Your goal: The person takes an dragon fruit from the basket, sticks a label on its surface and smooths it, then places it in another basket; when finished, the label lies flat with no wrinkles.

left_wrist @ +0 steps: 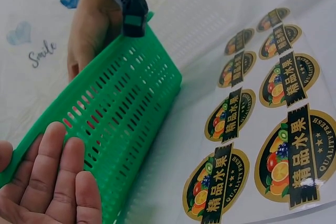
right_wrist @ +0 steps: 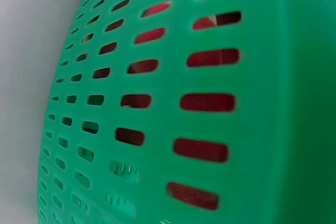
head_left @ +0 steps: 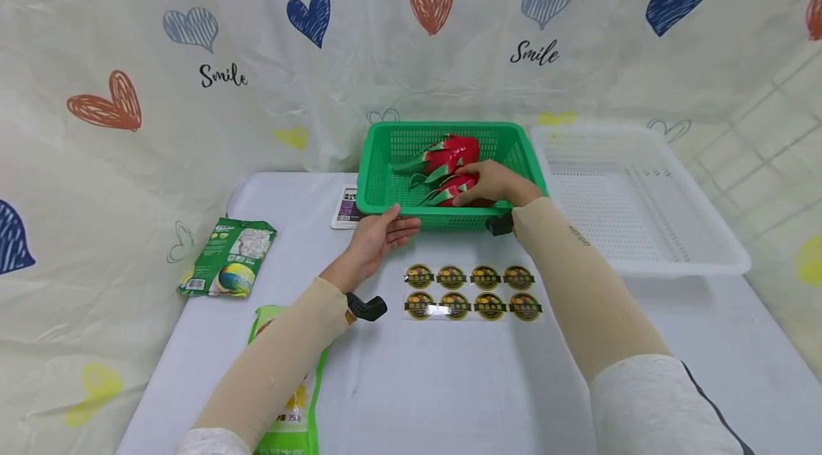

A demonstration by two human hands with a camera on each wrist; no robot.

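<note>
Head view shows the right hand (head_left: 491, 182) reaching over the near right side of a green basket (head_left: 443, 220), its fingers curled on the nearer dragon fruit (head_left: 452, 189). Farther off in the basket, just beyond that fruit, lies the farther dragon fruit (head_left: 454, 152). The left hand (head_left: 379, 237) is at the near left corner, thumb by the rim, its fingers fairly straight along the outer wall; both fruits lie to its right and farther away. The right hand covers the nearer fruit's right part. In the left wrist view, the basket wall hides the right fingertips; the right wrist view gives mostly green wall, with blurred red through the slots. On the counter (head_left: 411, 384), the left forearm partly covers a light green packet (head_left: 298, 430), cut off at the near edge.
</note>
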